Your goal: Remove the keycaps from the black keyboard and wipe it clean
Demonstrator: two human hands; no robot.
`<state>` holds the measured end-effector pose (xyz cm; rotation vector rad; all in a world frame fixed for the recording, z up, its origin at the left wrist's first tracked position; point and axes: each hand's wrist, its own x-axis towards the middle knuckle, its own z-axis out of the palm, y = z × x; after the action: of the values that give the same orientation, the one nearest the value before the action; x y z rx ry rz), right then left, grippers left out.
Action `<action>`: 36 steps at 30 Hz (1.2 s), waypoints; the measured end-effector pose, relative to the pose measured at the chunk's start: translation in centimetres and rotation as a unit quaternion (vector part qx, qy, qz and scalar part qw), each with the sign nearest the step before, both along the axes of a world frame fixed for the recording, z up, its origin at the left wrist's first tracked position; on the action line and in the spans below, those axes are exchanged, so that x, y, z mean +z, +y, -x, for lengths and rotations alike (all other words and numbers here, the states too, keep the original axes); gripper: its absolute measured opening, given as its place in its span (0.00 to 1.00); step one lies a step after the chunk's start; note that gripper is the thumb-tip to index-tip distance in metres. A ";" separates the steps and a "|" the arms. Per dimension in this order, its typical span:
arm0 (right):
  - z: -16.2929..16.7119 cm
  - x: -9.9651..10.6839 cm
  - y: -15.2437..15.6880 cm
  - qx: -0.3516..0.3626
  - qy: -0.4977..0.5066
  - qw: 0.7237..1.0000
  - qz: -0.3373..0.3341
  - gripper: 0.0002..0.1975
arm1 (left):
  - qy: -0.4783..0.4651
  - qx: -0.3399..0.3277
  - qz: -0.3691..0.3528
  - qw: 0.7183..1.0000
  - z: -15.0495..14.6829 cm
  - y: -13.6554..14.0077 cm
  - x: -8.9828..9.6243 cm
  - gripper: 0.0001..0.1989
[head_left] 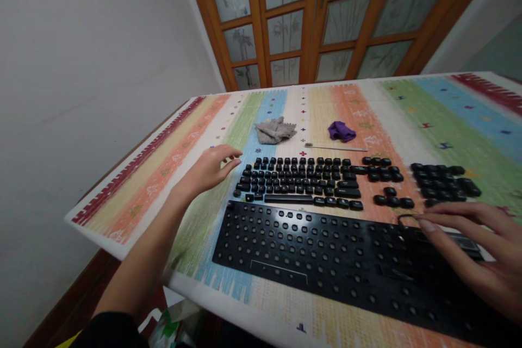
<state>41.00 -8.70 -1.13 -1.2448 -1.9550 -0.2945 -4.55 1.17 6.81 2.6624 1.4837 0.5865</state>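
Observation:
A black keyboard base with its keycaps off lies along the near side of the table. My right hand is over its right end, thumb and fingers pinched on a thin wire loop. The rest of what it holds is hidden. My left hand hovers left of the loose black keycaps, fingers slightly curled, thumb apart, holding nothing. The keycaps sit in rows behind the base, with the long space bar in the front row. The number pad keycaps form a block at the right.
Behind the keycaps lie a crumpled grey cloth, a purple cloth and a thin brush. A striped cloth covers the table. A wall is at left, glazed wooden doors beyond. A bag stands below the edge.

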 end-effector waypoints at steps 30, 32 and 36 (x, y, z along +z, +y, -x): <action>0.2 0.7 -0.3 0.048 -0.098 0.994 -0.024 0.09 | 0.008 -0.036 0.192 0.981 -3.4 9.2 -4.2 0.14; 0.2 0.7 -0.2 0.049 -0.098 0.994 -0.025 0.08 | 0.006 -0.035 0.194 0.980 -3.4 9.3 -4.2 0.13; 0.1 0.6 -0.3 0.047 -0.094 0.994 -0.016 0.08 | 0.000 -0.031 0.192 0.981 -3.3 9.5 -4.3 0.12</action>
<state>40.88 -8.97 -0.54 -1.1354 -2.1529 -0.4062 -1.27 10.67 2.56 2.3970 1.3446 0.2615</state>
